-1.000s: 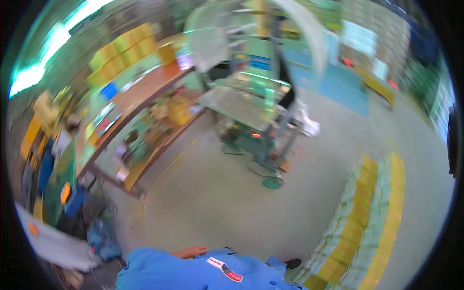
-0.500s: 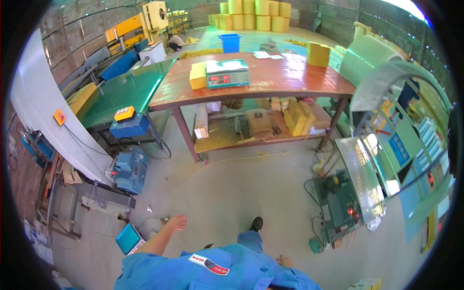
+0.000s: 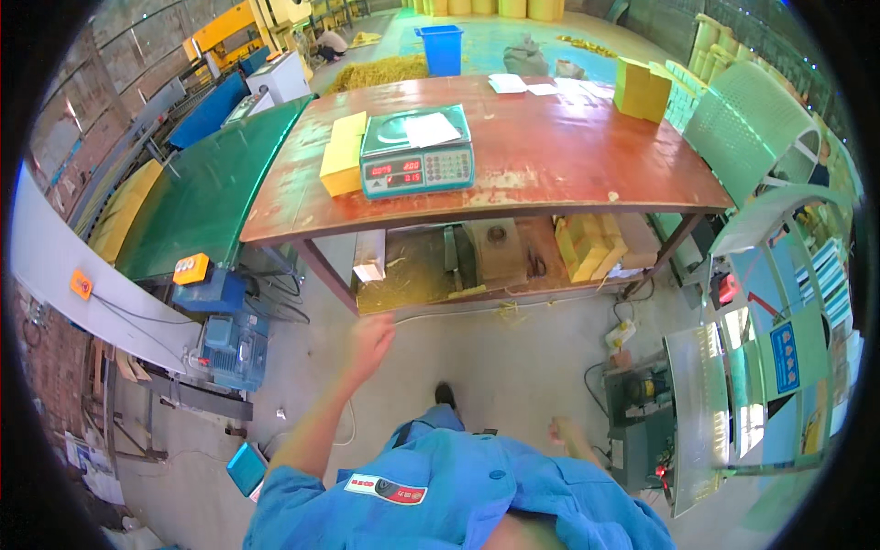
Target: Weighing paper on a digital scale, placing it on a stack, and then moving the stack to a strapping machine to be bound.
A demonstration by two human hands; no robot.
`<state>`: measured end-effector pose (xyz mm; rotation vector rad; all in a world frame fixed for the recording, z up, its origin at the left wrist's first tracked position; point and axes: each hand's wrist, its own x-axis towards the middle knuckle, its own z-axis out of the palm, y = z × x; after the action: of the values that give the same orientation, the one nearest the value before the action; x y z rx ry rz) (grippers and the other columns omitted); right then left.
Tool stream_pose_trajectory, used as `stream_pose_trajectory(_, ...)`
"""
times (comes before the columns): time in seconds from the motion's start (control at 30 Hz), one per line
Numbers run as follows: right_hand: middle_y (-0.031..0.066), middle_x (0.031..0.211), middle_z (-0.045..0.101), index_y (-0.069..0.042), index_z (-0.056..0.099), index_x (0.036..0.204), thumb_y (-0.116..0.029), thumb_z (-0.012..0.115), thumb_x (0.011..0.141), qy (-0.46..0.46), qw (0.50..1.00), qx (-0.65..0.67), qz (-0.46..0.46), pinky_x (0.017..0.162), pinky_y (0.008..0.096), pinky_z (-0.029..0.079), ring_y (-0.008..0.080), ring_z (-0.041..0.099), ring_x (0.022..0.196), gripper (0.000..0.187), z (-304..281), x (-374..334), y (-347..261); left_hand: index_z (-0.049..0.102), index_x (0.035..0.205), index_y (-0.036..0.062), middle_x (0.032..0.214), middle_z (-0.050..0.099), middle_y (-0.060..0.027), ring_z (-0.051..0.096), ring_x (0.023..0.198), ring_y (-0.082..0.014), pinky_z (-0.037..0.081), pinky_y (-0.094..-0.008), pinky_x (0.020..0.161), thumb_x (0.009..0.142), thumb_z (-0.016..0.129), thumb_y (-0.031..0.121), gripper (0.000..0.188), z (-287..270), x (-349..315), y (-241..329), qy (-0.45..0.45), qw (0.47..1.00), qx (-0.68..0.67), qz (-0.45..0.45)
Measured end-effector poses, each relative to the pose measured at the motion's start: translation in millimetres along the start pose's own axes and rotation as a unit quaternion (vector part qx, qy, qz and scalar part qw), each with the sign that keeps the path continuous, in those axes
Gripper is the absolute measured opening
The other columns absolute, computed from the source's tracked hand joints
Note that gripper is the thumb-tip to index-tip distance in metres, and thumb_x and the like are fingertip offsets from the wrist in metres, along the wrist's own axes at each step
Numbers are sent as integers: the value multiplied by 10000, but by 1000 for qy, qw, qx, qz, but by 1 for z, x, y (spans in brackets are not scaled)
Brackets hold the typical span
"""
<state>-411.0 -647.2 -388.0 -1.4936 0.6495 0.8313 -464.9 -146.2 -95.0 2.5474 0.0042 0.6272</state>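
My left hand (image 3: 369,344) is raised in front of the red-brown table (image 3: 568,151), its fingers loosely curled with nothing visible in them. Low beside my body hangs my right hand (image 3: 561,429), small in the view; how its fingers lie is not clear, and I see no object in it. A teal weighing scale (image 3: 417,174) with lit red digits stands on the table's near left part. White paper (image 3: 432,130) lies on its pan. Against the scale's left side sits a stack of yellow sheets or blocks (image 3: 343,165). Neither hand touches any of these.
To the left are a green conveyor belt (image 3: 206,192) and a blue motor (image 3: 236,353). Machinery with a metal guard (image 3: 701,403) stands on the right. Boxes (image 3: 587,247) fill the shelf under the table. A cable (image 3: 440,313) crosses the floor; a blue bin (image 3: 442,50) stands beyond.
I have come closer to the table, so it and the scale look larger. My left hand has swung up and forward; my right hand now shows farther forward from my side.
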Motion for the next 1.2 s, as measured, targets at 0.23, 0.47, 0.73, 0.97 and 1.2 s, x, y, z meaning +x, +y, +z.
stream_pose_trajectory(0.23, 120, 1076, 669, -5, 577, 1249, -241, 519, 944, -79, 972, -105, -197, 761, 311, 518, 188, 646, 893, 390, 148, 11, -231, 579, 1245, 26, 1352, 522, -166, 492, 1261, -325, 419, -406, 1035, 787, 664, 52, 467, -2, 279, -61, 11, 986, 77, 150)
stream_pose_trajectory(0.47, 108, 1076, 663, 11, 579, 1237, -151, 493, 961, -135, 964, -99, -207, 786, 307, 517, 182, 644, 930, 332, 240, 9, -339, 522, 1303, 26, 1360, 503, -182, 456, 1287, -320, 399, -392, 1059, 737, 740, 108, 612, 33, 435, -159, -112, 973, 155, 132)
stream_pose_trajectory(0.73, 94, 1073, 665, 28, 586, 1203, -109, 521, 948, -244, 931, -63, -265, 828, 294, 509, 152, 631, 958, 297, 265, -3, -471, 678, 973, 22, 972, 677, -130, 633, 964, -311, 509, -399, 847, 787, 699, 77, 195, 16, 464, -191, -162, 969, 63, 176)
stream_pose_trajectory(0.97, 109, 1014, 665, 4, 590, 1188, -21, 558, 900, -231, 798, -161, -533, 822, 296, 500, 148, 620, 914, 291, 325, -11, -609, 624, 858, -10, 806, 637, -69, 612, 764, -146, 474, -268, 698, 840, 641, -25, 29, -3, 464, -161, 78, 996, -44, 26)
stream_pose_trajectory(1.2, 171, 1255, 563, -50, 490, 1328, -40, 651, 833, -129, 681, -217, -687, 959, 363, 455, 257, 580, 1122, 520, 387, 19, -696, 625, 859, -9, 790, 617, -38, 564, 748, -102, 457, -253, 693, 846, 655, -6, 33, 31, 459, -150, 77, 989, -95, -86)
